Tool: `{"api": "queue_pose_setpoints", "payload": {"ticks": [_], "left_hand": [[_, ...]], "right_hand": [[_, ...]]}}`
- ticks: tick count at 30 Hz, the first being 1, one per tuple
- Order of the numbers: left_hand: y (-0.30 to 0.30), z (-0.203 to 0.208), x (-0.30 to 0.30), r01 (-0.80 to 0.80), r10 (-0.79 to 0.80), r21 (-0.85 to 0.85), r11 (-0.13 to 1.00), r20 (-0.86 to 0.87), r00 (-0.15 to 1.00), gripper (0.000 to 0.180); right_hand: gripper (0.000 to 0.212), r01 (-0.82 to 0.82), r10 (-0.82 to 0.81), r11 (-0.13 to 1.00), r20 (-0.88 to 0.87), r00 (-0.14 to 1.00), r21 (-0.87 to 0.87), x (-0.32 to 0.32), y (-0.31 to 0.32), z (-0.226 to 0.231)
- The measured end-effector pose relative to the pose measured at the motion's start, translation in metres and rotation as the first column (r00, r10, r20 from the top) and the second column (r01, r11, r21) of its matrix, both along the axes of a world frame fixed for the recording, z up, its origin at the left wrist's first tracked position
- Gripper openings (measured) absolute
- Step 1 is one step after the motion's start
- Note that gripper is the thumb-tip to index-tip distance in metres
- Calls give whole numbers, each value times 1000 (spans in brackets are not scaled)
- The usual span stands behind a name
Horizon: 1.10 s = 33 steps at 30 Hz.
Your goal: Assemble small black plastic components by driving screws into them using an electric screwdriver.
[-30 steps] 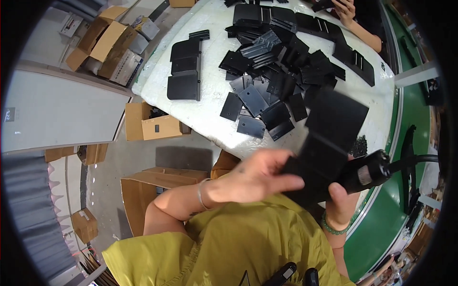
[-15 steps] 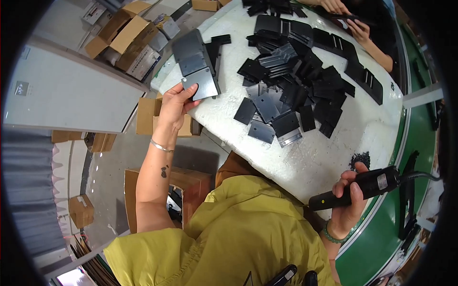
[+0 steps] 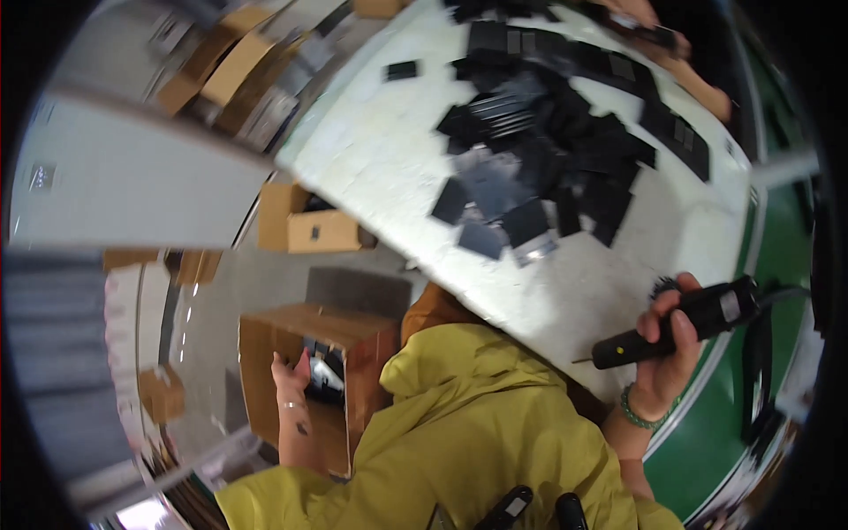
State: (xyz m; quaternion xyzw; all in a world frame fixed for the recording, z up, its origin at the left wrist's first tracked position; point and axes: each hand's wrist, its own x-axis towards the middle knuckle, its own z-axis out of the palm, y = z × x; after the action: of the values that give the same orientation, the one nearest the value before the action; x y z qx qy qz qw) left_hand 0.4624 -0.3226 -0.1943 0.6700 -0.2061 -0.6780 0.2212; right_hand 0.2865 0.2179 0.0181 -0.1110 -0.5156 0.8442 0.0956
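Note:
My right hand [image 3: 669,344] is wrapped round a black electric screwdriver [image 3: 698,322], held above the near right part of the white table [image 3: 389,168]. Its thin bit points left and its cord runs off to the right. My left hand [image 3: 291,378] reaches into a cardboard box [image 3: 362,340] beside the table, fingers apart and nothing visible in them. Dark and shiny flat parts [image 3: 323,375] lie inside that box, next to the hand. A heap of black flat plates [image 3: 565,132] covers the table's middle, with greyish plates [image 3: 493,190] on its near side.
Another open carton [image 3: 327,231] stands by the table's left edge. A small dark pile of screws [image 3: 662,287] lies behind my right hand. A lone black piece [image 3: 402,71] rests at the far left of the table. Across it, a co-worker's hands [image 3: 676,66] hold a dark part.
My left hand has left the table edge and gone down into the box; the dark plates it held are out of it. The screwdriver has shifted slightly right and away from me.

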Motion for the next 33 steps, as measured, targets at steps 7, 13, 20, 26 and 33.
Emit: {"api": "queue_pose_setpoints", "payload": {"ticks": [7,13,20,26,33], "left_hand": [[168,151,-262,552,-919,-802,228,10,395,17],[394,220,-383,-132,-652,-755,-643,629,-423,32],[524,164,-482,-518,-311,-258,-816,950,17,78],[530,174,-501,-597,-377,-384,-704,915,-144,65],[476,232,-403,-604,-526,-509,-613,833,-168,65]], "right_hand": [[48,206,-194,966,-87,977,155,21,11,18],[42,219,-190,919,-119,975,329,54,17,10],[46,115,-75,916,-118,990,383,75,14,11],[41,159,-171,958,30,985,240,74,23,11],[41,391,-316,914,-419,851,106,68,48,8]]}}
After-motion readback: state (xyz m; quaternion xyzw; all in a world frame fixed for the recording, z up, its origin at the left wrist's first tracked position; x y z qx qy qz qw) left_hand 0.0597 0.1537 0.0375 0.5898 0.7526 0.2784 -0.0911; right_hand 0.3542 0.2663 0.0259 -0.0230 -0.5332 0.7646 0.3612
